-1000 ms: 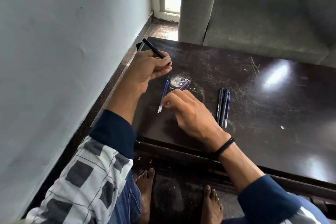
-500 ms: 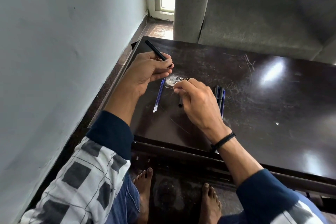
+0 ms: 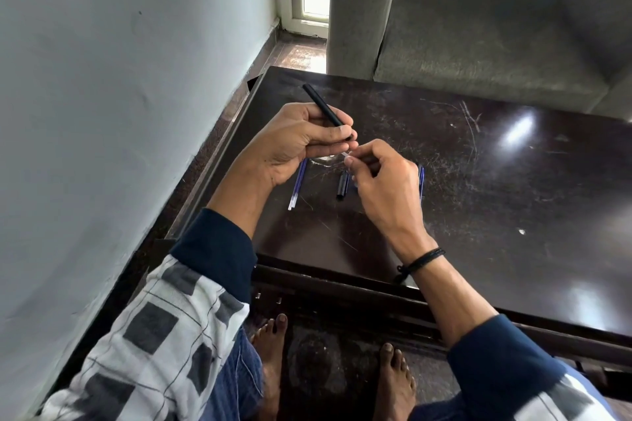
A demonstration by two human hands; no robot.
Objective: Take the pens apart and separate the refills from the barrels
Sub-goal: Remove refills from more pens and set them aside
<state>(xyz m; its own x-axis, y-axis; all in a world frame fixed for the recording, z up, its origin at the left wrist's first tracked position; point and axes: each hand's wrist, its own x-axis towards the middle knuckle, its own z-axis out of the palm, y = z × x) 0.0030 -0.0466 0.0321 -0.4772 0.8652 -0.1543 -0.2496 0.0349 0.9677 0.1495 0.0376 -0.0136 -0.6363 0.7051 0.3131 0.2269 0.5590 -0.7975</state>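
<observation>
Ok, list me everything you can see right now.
barrel: one, black, gripped in left hand
refill: at least one, blue and clear, on table below left hand
short part: one, black, on table between the hands
pens: count hidden, blue edge showing behind right hand
thin piece: one, pale, pinched by right hand
table: one, dark brown
sofa: one, grey, beyond table
wristband: one, black, right wrist
left hand: grips barrel
right hand: pinches thin piece
feet: two, bare, below table edge
</observation>
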